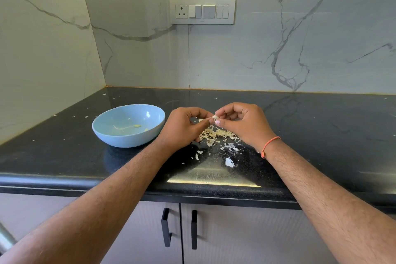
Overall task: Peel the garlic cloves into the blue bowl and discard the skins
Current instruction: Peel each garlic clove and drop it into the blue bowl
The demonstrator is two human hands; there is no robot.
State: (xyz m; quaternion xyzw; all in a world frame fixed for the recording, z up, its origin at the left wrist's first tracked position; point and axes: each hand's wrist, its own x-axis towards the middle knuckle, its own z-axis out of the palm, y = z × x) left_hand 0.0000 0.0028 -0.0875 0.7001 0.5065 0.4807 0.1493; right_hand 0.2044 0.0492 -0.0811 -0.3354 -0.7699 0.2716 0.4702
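— Garlic clove (215,117) first: where is it on the head view?

— Up above the counter (64,152), between my two hands. My left hand (184,128) pinches it from one side with thumb and fingertip, and my right hand (242,124) pinches it from the other, fingers curled in tight. Both hands are clamped on that one clove, just right of the blue bowl (128,125).

— Is it peeled?

— It looks pale and partly bare, but it is too small for me to say whether skin remains on it.

— What is in the bowl?

— Only a few small yellowish bits on the bottom. I judge that very little peeled garlic has gone in, or the pieces are tiny.

— And the skins?

— A pile of skins (216,135) lies on the counter right under my hands, with loose flakes scattered nearer the front edge and further off toward the wall. None of it is cleared away, so I count the discarding as not yet done.

— What is left, then?

— Finish this clove, drop it in the bowl, then gather the skins. I see no other whole cloves waiting, though some could be hidden in the pile.
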